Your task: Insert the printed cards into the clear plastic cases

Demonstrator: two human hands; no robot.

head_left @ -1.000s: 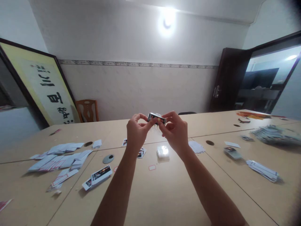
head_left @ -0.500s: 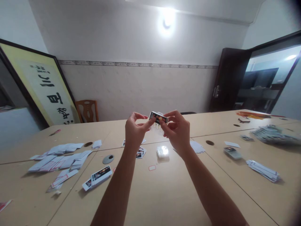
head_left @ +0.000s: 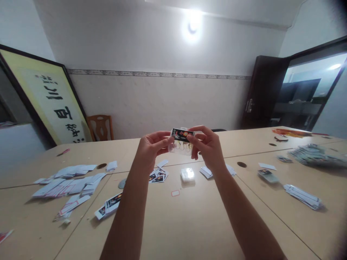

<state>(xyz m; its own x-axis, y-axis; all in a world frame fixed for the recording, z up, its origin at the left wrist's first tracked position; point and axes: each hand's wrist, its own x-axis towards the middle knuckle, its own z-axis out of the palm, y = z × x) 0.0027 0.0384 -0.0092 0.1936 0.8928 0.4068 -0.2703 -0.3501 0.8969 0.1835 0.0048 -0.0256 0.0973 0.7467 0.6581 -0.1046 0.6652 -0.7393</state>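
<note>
over the pale table [head_left: 179, 227], left fingers [head_left: 164, 143] and right fingers [head_left: 197, 142] grasp a clear package [head_left: 173, 148] holding hook-shaped pieces [head_left: 182, 146].

Looks like a meeting room of an office, with small paper goods laid out in piles. Shown by a very wide, pale wood-coloured table [head_left: 173, 224] with dark round holes [head_left: 241, 164] in its top, as for cables. Also by a brown wooden chair [head_left: 101, 127], 1 large black-framed panel of brush calligraphy [head_left: 58, 104] at the left, and a dark brown door [head_left: 264, 90] with metal handle [head_left: 249, 105]. On the tabletop, stacks of white paper pieces [head_left: 67, 186].
</note>
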